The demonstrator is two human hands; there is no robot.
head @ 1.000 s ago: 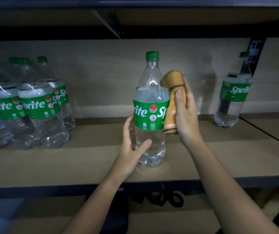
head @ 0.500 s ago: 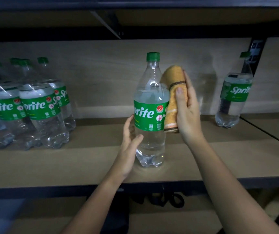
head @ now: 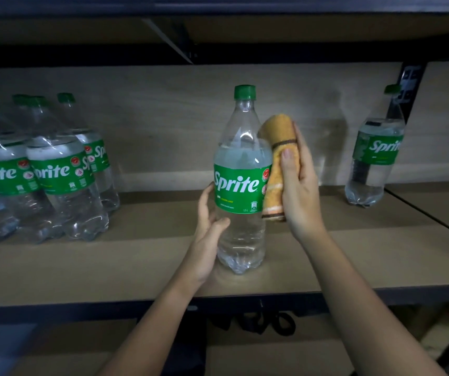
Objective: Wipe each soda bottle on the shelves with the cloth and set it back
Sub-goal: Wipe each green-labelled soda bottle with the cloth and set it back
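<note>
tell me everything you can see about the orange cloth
The cloth is orange-yellow, terry-looking, folded into a thick upright pad with a dark band near its top and pale and dark stripes at its lower end. The right hand grips it, thumb across the front, and presses it against the right side of the centre Sprite bottle at label height, above the shelf.

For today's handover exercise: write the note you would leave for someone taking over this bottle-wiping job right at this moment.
Left hand: grips the lower body of the middle bottle, which stands upright on the shelf.
Right hand: holds the folded orange cloth against that bottle's right side, at label height.
Done: cannot tell which bottles are already wiped.
Left: finish this bottle, set it back, then check the group at the left and the single bottle at the right.
</note>
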